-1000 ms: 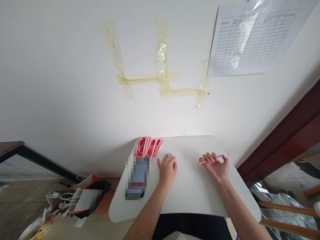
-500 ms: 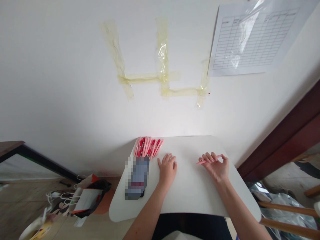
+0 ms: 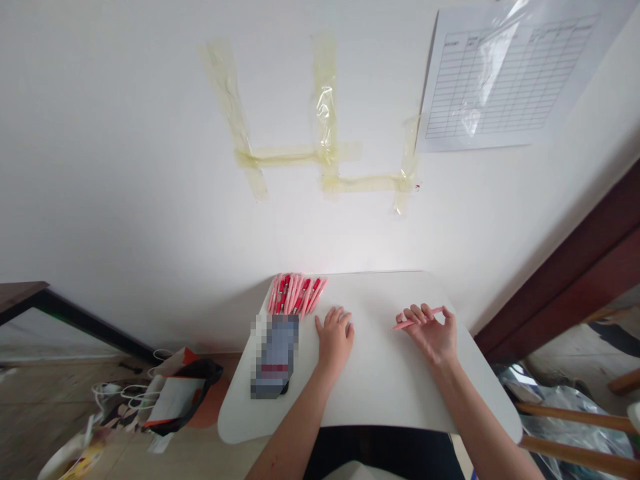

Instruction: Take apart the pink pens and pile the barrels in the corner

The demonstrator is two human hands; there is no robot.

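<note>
My left hand (image 3: 335,338) lies flat on the white table (image 3: 380,387), fingers spread and holding nothing. It rests just right of a blurred dark object (image 3: 276,355) and near a bunch of several pink pens (image 3: 296,294) at the table's back left. My right hand (image 3: 431,332) is at the table's right side, fingers curled round a single pink pen (image 3: 403,325) whose tip points left.
The table stands against a white wall with yellowed tape strips (image 3: 325,127) and a taped printed grid sheet (image 3: 505,77). Bags and cables (image 3: 165,400) lie on the floor at left. A dark wooden frame (image 3: 570,280) and chair rails (image 3: 575,433) are at right.
My right hand with the pen has shifted very slightly left and up. The left hand has not moved.
</note>
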